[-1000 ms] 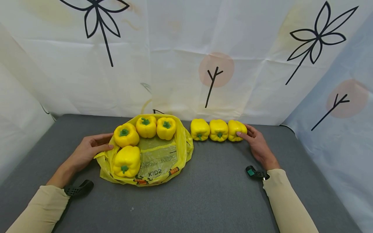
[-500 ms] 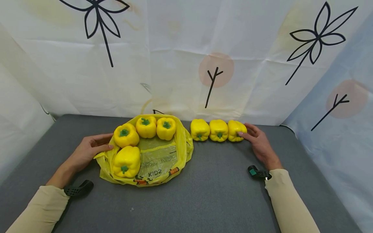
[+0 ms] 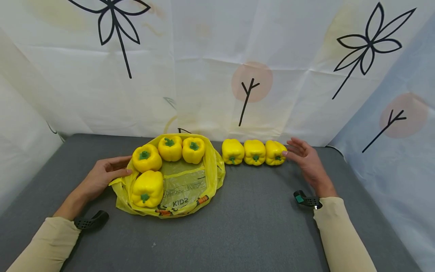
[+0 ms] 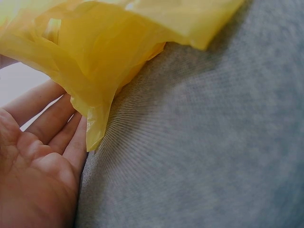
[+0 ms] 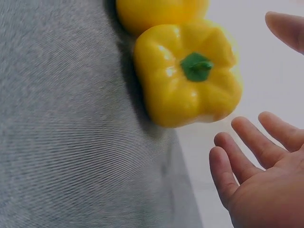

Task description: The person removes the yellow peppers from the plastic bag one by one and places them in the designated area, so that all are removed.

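Fingers extended, my left hand touches the left side of a yellow plastic bag with its mouth spread wide. The left wrist view shows the fingers lying along the outside of the crinkled plastic. Inside the bag sit several yellow bell peppers with green stems, one of them at the front left. To the bag's right, three more peppers stand in a row. My right hand is beside the rightmost bell pepper. In the right wrist view its fingers are spread, apart from that pepper.
The grey table runs back to a white cloth backdrop printed with plant drawings. A bluish-white cloth hangs along the right side. The middle pepper and the left pepper of the row stand close together.
My right hand has let go of the rightmost bell pepper and drawn away to the right, its fingers opening. The left hand, the bag and the peppers have stayed put.
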A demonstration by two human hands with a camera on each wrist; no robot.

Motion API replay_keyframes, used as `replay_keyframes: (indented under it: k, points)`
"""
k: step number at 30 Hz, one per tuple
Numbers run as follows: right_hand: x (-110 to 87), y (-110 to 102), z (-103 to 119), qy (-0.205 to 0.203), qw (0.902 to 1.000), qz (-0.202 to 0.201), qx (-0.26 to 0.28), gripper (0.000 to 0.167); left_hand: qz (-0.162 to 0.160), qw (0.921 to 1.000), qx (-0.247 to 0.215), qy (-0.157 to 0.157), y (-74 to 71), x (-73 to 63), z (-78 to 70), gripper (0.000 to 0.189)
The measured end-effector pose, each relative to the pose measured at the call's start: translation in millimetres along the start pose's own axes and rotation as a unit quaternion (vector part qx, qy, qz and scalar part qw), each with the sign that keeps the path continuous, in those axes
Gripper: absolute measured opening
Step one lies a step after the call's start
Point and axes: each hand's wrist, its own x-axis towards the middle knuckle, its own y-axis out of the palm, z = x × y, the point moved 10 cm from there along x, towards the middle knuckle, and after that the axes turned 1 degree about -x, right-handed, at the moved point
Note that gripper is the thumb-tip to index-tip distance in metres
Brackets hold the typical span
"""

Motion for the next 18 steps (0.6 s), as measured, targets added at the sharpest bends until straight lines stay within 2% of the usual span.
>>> replay_keyframes:
  k: [11,18]
  points:
    - [-8.3,-2,30,-0.026,0.9994,-0.007,-0.024,0.080,0.003,1.0000,0.001,0.009,0.7,0.1,-0.8,0.057]
    - [-17.1,8,56,-0.059,0.9979,0.003,-0.027,0.073,0.001,1.0000,-0.001,0.007,-0.1,0.6,-0.8,0.058]
